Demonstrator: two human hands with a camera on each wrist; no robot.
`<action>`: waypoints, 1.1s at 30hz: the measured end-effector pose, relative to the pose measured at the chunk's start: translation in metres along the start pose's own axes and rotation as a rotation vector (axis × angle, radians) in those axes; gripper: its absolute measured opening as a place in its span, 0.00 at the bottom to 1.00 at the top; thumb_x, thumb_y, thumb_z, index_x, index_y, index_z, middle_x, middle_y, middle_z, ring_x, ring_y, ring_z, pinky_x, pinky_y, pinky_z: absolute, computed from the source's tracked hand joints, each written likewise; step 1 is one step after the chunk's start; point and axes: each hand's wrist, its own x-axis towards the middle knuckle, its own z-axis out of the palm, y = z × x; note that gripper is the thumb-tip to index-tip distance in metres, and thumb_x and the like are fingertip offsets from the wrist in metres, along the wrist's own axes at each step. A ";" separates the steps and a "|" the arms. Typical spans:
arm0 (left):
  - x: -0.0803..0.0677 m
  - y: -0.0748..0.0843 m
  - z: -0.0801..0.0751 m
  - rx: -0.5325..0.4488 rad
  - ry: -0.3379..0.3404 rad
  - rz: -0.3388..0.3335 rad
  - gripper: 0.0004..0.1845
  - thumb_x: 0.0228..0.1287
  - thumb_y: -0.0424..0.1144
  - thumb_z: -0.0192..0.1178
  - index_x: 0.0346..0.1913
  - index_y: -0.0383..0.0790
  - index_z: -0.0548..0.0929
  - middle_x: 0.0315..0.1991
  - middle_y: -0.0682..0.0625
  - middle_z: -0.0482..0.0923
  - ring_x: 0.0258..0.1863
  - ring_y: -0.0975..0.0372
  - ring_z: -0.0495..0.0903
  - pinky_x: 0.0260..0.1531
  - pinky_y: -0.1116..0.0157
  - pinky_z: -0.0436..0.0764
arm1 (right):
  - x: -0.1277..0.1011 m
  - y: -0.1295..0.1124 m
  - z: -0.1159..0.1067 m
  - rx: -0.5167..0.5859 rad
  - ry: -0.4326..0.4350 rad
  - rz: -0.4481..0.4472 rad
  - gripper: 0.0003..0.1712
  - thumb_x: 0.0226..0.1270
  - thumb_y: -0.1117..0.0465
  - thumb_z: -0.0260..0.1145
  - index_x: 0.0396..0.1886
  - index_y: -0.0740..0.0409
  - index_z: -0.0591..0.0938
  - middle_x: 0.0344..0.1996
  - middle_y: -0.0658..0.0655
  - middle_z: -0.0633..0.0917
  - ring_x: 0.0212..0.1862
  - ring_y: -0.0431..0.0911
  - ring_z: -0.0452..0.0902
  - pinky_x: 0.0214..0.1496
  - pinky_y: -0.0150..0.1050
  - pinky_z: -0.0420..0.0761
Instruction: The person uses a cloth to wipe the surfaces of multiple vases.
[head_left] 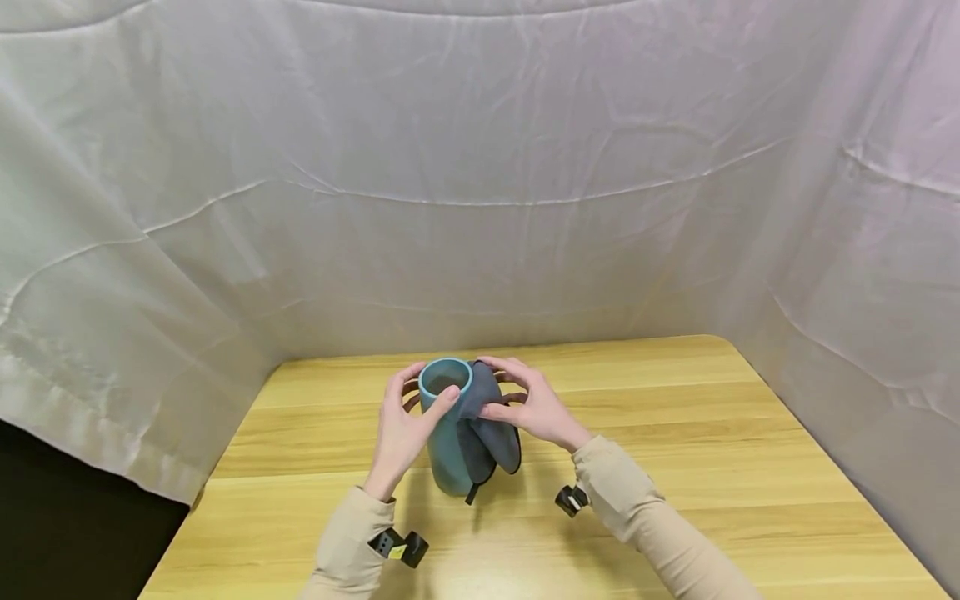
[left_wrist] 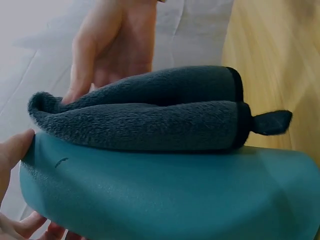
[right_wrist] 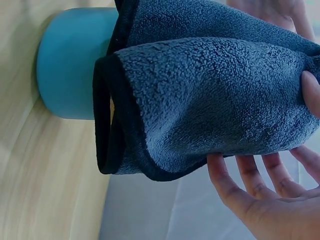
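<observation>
A yellow wood-grain table (head_left: 712, 467), its planks banded left to right and its far right corner rounded, carries a teal cylindrical container (head_left: 447, 467). The piece stands left of the tabletop's middle, mouth up, soft shadows falling on the wood around its base, a pale glare brightening the near side.

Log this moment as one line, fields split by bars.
left grip: holds vase near rim | right grip: holds cloth | cloth: hanging beside vase | vase: upright on table
</observation>
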 end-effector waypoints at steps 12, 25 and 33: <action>0.010 -0.008 -0.021 -0.160 -0.211 -0.049 0.31 0.67 0.32 0.64 0.71 0.40 0.68 0.68 0.42 0.70 0.69 0.50 0.71 0.71 0.65 0.72 | -0.014 0.021 0.010 0.041 -0.034 0.076 0.39 0.61 0.65 0.74 0.72 0.58 0.71 0.63 0.64 0.77 0.61 0.60 0.75 0.60 0.56 0.83; 0.012 -0.010 -0.024 -0.176 -0.250 -0.045 0.30 0.68 0.33 0.63 0.72 0.39 0.69 0.67 0.41 0.71 0.69 0.50 0.72 0.66 0.74 0.74 | -0.026 0.030 0.020 0.042 0.011 0.113 0.40 0.61 0.64 0.75 0.72 0.58 0.71 0.62 0.65 0.77 0.61 0.60 0.75 0.60 0.56 0.83; 0.013 -0.010 -0.025 -0.165 -0.245 -0.054 0.30 0.67 0.32 0.64 0.71 0.40 0.70 0.66 0.41 0.72 0.66 0.52 0.73 0.64 0.72 0.76 | -0.010 0.003 0.016 0.007 0.067 0.056 0.38 0.61 0.64 0.74 0.71 0.55 0.73 0.60 0.62 0.79 0.59 0.56 0.75 0.54 0.48 0.84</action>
